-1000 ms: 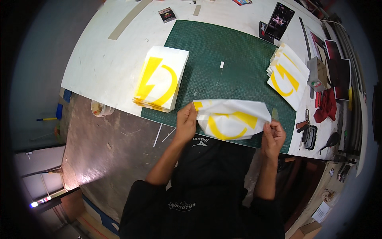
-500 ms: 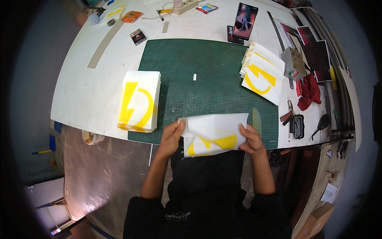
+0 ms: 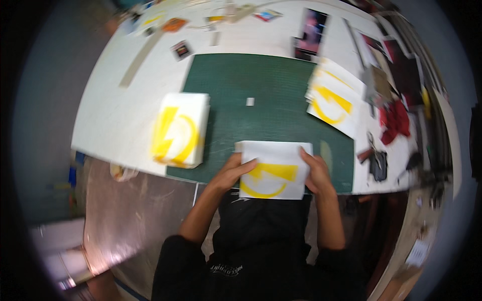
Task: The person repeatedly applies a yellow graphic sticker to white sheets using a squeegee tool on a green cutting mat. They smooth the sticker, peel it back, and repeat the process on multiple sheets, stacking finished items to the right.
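Note:
Between my two hands, at the near edge of the green cutting mat [image 3: 236,125], I hold a white sheet with a yellow lightning-bolt graphic [image 3: 273,173]. My left hand [image 3: 233,171] grips its left side, thumb on top and fingers hidden beneath. Its right side is pinched by my right hand [image 3: 316,171], also with the thumb in front. On the mat's left part lies a thick stack of similar white-and-yellow sheets [image 3: 181,130]. A looser, fanned pile of such sheets [image 3: 335,100] rests at the mat's right edge. A small white slip [image 3: 250,102] sits mid-mat.
A phone [image 3: 314,32] stands propped at the back of the white table [image 3: 118,118]. Toward the right are a metal box [image 3: 377,83], a red cloth [image 3: 395,120] and a black tray [image 3: 379,166]. A flat strip [image 3: 140,60] and a small dark packet [image 3: 181,49] lie back left.
The sheet has gone from bent and creased to flatter between my hands. My left hand has shifted right and its thumb now lies over the sheet's front. The whole view has shifted slightly and blurred.

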The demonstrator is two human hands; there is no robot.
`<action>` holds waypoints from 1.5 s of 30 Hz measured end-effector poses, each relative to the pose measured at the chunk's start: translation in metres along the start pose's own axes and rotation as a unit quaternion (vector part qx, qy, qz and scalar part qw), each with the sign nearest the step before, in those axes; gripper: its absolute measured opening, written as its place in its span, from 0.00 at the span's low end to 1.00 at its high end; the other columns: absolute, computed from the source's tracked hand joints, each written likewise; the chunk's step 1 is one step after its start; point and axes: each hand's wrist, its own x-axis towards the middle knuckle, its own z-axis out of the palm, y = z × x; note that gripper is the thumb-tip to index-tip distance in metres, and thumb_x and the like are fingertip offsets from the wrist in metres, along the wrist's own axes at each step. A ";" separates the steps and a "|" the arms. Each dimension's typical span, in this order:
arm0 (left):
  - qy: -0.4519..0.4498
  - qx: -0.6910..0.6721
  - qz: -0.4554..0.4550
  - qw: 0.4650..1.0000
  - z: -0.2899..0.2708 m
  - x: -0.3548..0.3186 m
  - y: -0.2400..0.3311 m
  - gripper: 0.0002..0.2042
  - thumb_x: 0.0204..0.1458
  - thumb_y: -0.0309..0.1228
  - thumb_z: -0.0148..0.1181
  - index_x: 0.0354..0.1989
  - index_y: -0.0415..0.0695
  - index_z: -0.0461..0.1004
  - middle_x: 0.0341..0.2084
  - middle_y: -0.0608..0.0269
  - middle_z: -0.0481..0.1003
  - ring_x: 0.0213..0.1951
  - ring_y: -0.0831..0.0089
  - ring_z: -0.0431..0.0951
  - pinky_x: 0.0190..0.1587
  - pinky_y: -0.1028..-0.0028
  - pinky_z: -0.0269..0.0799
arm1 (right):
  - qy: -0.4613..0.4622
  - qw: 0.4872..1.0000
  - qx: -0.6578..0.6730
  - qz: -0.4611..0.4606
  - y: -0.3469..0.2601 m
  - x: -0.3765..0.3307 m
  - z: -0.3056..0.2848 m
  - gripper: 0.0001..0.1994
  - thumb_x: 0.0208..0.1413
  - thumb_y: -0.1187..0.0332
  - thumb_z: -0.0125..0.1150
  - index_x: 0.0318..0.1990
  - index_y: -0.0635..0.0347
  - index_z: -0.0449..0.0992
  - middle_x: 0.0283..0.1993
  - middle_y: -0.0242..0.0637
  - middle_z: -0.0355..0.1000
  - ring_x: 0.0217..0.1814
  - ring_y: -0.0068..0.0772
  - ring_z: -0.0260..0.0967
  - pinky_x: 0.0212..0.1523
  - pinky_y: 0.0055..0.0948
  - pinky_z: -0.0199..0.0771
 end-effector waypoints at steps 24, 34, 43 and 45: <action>-0.069 0.047 0.208 0.975 -0.010 0.049 -0.031 0.39 0.51 0.48 0.78 0.62 0.33 0.70 0.54 0.50 0.79 0.59 0.59 0.79 0.62 0.61 0.73 | -0.031 0.936 -0.237 -0.259 0.007 0.008 -0.073 0.20 0.62 0.74 0.70 0.58 0.72 0.73 0.34 0.38 0.76 0.25 0.21 0.64 0.22 0.23 0.62; 0.140 0.264 0.262 0.918 -0.003 0.066 -0.057 0.34 0.37 0.41 0.85 0.55 0.41 0.79 0.49 0.49 0.83 0.55 0.50 0.82 0.57 0.58 0.76 | 0.028 0.934 -0.221 -0.279 0.000 0.010 -0.045 0.21 0.61 0.67 0.74 0.53 0.75 0.77 0.49 0.52 0.78 0.49 0.42 0.73 0.52 0.42 0.74; 0.158 0.173 0.266 0.935 0.002 0.056 -0.048 0.31 0.41 0.40 0.82 0.52 0.37 0.79 0.45 0.42 0.83 0.51 0.47 0.83 0.55 0.56 0.77 | -0.012 0.902 -0.259 -0.346 0.009 -0.023 0.005 0.14 0.59 0.74 0.76 0.42 0.72 0.74 0.38 0.45 0.76 0.40 0.34 0.70 0.45 0.36 0.77; 0.148 0.196 0.244 0.938 0.004 0.044 -0.040 0.32 0.42 0.39 0.81 0.54 0.34 0.77 0.50 0.38 0.80 0.55 0.47 0.81 0.56 0.56 0.75 | 0.004 0.897 -0.267 -0.352 0.011 0.001 -0.028 0.14 0.59 0.74 0.76 0.40 0.72 0.74 0.37 0.46 0.76 0.39 0.35 0.72 0.43 0.38 0.77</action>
